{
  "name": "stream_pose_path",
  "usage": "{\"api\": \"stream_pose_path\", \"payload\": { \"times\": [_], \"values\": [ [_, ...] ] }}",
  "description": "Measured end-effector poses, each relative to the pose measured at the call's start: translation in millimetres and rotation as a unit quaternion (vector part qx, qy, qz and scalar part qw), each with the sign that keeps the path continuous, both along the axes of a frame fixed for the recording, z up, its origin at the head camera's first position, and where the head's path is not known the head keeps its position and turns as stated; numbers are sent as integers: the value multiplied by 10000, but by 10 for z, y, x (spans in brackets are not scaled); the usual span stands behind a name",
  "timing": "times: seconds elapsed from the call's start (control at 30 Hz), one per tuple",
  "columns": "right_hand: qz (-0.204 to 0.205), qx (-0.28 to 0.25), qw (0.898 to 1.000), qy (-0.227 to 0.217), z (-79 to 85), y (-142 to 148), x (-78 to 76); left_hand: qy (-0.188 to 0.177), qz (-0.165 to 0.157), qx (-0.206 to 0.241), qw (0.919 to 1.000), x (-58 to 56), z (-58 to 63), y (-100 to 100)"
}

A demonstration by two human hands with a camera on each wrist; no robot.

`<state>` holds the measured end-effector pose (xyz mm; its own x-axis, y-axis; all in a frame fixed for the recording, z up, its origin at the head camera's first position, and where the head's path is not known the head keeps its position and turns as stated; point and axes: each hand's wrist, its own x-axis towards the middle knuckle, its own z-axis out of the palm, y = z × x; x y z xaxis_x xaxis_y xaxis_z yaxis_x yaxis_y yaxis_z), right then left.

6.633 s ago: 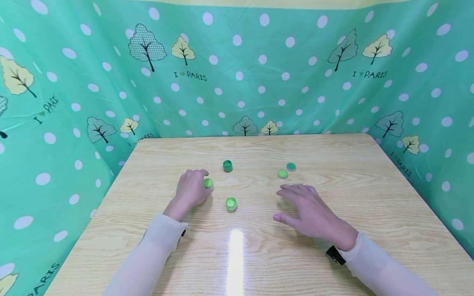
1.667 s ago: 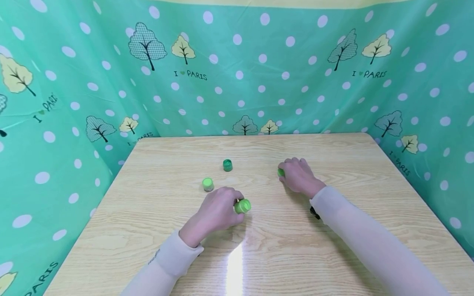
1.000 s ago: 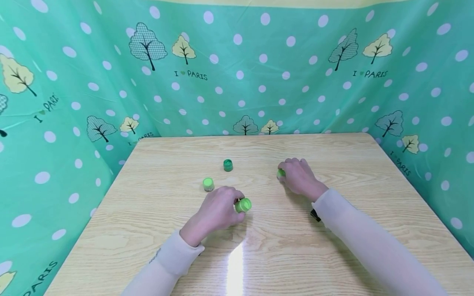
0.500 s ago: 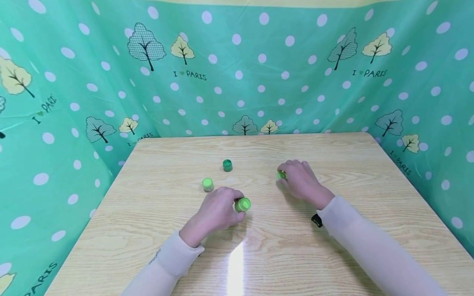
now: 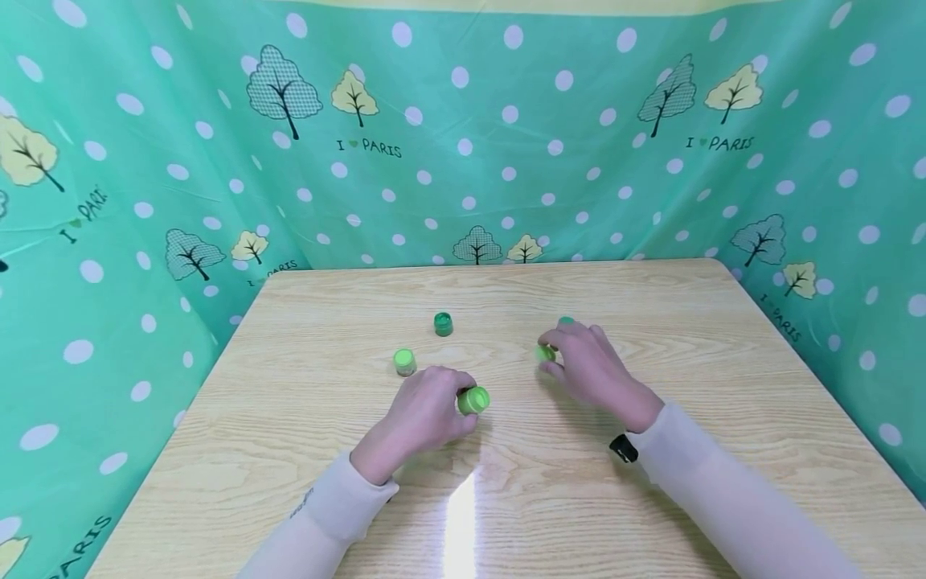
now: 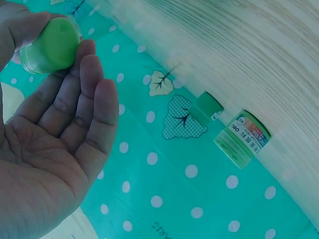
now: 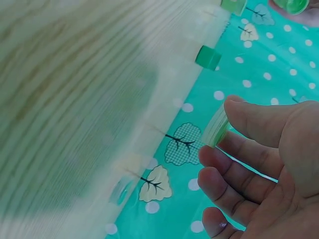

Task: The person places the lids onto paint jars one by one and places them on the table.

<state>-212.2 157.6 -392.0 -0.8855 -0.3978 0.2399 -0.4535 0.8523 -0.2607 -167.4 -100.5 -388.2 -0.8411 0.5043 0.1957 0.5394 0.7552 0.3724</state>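
Observation:
My left hand (image 5: 430, 410) grips a small light green paint jar (image 5: 473, 400), tilted with its lidless mouth facing right. In the left wrist view, that jar (image 6: 55, 45) sits between thumb and fingers. Farther right, my right hand (image 5: 589, 366) pinches a light green lid (image 5: 546, 354); the right wrist view has the lid (image 7: 216, 128) on edge between thumb and fingertips. Just beyond this hand lies a dark green lid (image 5: 567, 320), partly covered by it.
Another light green paint jar (image 5: 404, 362), with a pale green top, stands left of the held jar. Behind it is a dark green paint jar (image 5: 443, 324). A polka-dot curtain (image 5: 463, 145) rises beyond the wooden table's (image 5: 325, 297) far edge.
My left hand has picked up and tilted the front jar, then stayed still. My right hand has taken the light green lid and drawn it slightly nearer, uncovering part of the dark green lid.

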Motion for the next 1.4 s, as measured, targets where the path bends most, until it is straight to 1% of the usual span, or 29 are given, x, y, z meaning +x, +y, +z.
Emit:
{"api": "stream_pose_path", "payload": {
  "times": [0.17, 0.53, 0.8, 0.97, 1.4],
  "values": [
    [81, -98, 9999, 80, 14, -12, 82, -44, 23, 4, 10000, 0, 4, 2],
    [305, -429, 9985, 177, 102, -59, 253, -87, 78, -12, 9999, -7, 18, 20],
    [499, -673, 9962, 226, 134, -111, 364, -99, 23, -22, 9999, -14, 42, 51],
    [586, -751, 9952, 246, 152, -140, 411, -140, 3, -53, 9999, -15, 62, 71],
    [676, -965, 9929, 184, 143, -183, 483, -7, 19, -172, 9998, -24, 65, 126]
  ]
}}
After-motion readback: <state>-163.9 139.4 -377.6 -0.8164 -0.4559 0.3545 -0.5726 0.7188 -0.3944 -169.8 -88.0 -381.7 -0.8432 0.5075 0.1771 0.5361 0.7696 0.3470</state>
